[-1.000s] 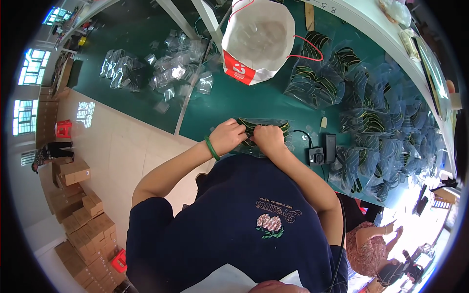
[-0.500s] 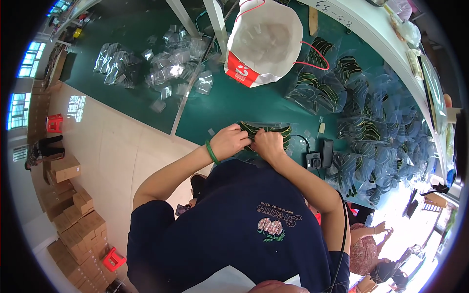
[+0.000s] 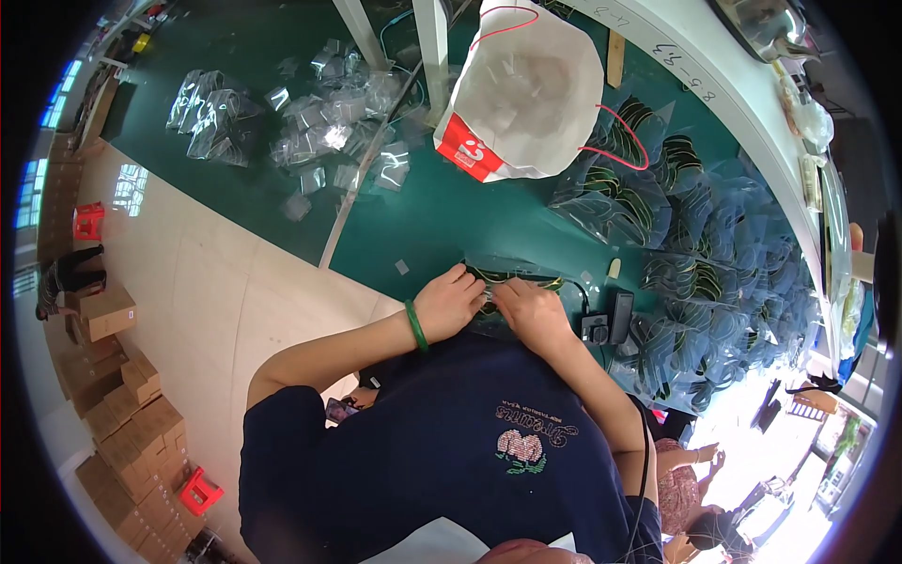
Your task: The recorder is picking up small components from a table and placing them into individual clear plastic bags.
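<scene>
- Left hand (image 3: pixel 451 301) and right hand (image 3: pixel 534 313) both pinch a glossy clear packet (image 3: pixel 526 273) under their fingertips — dark, gold-edged curves inside.
- Beyond them, smooth green tabletop (image 3: pixel 395 230), crisp white paper bag (image 3: pixel 531 85).
- Well left of the left hand, cardboard boxes (image 3: pixel 141 451) on shiny pale floor (image 3: pixel 216 254).

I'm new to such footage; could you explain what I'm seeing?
No machine here: a person works bare-handed, seen from a fisheye camera worn on the head, which bends straight edges. The left hand, with its green bangle, and the right hand both have fingers on a clear plastic packet of dark, yellow-edged curved pieces; how firmly is hard to tell. On the dark green table, small clear plastic bags lie to the left, a white-and-red paper bag stands ahead, and similar packets lie heaped right.
</scene>
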Tool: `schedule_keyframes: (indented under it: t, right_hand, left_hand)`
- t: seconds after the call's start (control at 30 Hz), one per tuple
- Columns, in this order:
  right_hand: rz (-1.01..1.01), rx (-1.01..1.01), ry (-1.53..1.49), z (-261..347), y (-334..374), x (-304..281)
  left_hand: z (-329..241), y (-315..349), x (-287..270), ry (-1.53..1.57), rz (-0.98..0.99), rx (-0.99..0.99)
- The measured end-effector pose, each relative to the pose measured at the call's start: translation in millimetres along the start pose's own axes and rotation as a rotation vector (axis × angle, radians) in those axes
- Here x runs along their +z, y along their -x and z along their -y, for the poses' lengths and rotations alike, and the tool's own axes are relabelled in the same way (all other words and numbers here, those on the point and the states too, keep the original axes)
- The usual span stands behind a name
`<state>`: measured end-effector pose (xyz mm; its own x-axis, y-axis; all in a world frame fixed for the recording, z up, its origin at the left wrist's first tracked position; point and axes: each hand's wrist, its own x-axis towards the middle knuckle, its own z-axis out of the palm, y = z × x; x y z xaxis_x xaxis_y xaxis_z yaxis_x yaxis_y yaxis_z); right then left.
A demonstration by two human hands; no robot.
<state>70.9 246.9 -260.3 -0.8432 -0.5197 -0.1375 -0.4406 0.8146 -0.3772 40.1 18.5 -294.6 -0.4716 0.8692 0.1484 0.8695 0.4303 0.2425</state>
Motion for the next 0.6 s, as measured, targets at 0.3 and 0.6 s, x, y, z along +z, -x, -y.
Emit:
schedule_keyframes:
  t: [0.3, 0.6]
  right_hand:
    - [-0.134, 0.06, -0.038, -28, 18, 22]
    - [0.091, 0.051, -0.045, -37, 5, 19]
  left_hand:
    - [13, -2, -30, 0.158, -0.299, -0.015]
    - [16, -2, -18, 0.211, -0.272, -0.15]
